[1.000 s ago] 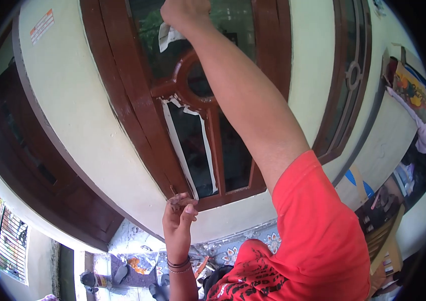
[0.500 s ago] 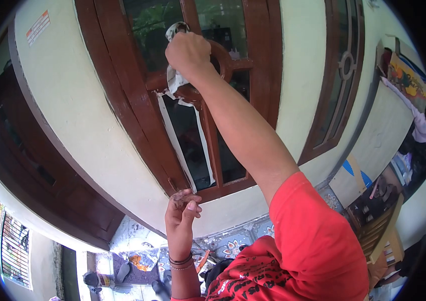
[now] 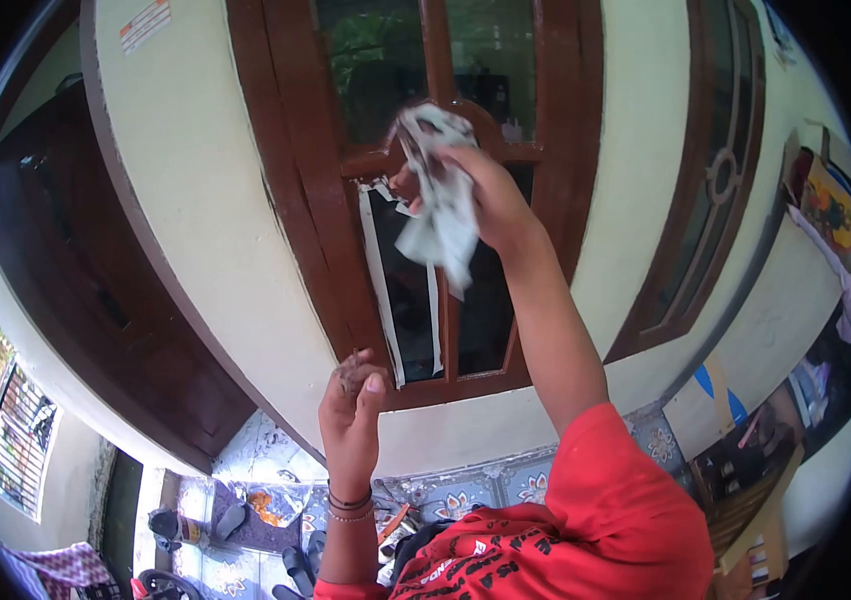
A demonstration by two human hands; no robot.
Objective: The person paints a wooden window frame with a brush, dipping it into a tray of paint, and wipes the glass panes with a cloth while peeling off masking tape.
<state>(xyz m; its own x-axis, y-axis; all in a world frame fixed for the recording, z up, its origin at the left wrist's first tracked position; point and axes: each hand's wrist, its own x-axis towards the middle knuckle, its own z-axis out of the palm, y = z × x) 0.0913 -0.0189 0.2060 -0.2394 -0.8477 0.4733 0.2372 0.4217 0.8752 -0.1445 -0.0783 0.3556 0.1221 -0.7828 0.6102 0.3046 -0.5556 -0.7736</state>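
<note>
My right hand [image 3: 480, 195] grips a crumpled white rag [image 3: 445, 215] with dark stains. The rag hangs in front of the round centre of a brown wooden window frame [image 3: 310, 200], and its lower end dangles over the dark glass. White masking tape [image 3: 377, 290] borders the lower left pane [image 3: 410, 300], ragged at the top. My left hand [image 3: 350, 405] is raised near the frame's lower left corner. Its fingers are curled in toward the thumb and smudged brownish grey; whether they hold anything small I cannot make out.
A second brown window [image 3: 700, 190] is on the right, a dark brown door [image 3: 95, 270] on the left. Sandals [image 3: 297, 570], a plastic sheet with something orange [image 3: 270, 508] and loose items lie on the tiled floor. Boards [image 3: 760, 320] and clutter lean at the right.
My right hand has drawn back from the frame's round centre, and the rag now hangs loosely, more of it showing. My left hand stays raised and curled. The view has shifted slightly.
</note>
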